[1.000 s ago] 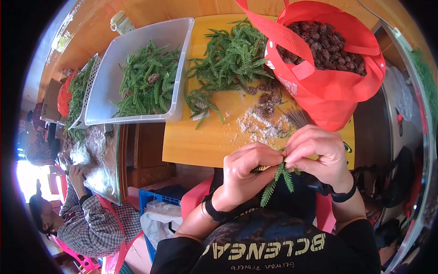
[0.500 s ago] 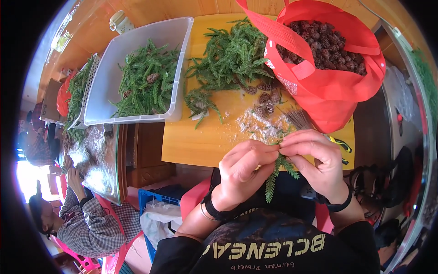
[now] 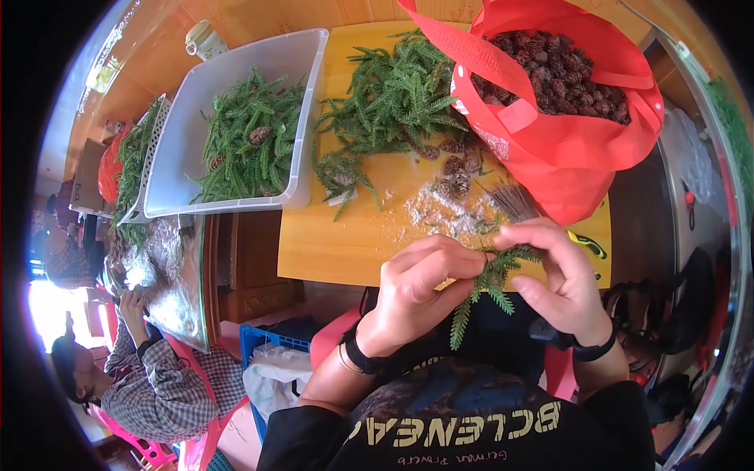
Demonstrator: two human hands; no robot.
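Now, hands: left hand and right hand both pinched on small feathery green fir sprig, at 6 o'clock.
Sprig: tip hanging down over dark lap.
Outward, 12 o'clock: yellow wooden table, loose green sprig pile.
1 o'clock: red fabric bag of brown cones.
10 o'clock: clear plastic tub of sprigs.

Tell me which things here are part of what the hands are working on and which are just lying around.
In the work:
- left hand and right hand, both pinching a green sprig
- loose sprig pile
- pine cones on the board
- red bag of cones
- white tub of sprigs

Lying about:
- yellow-handled tool
- blue crate
- white jar
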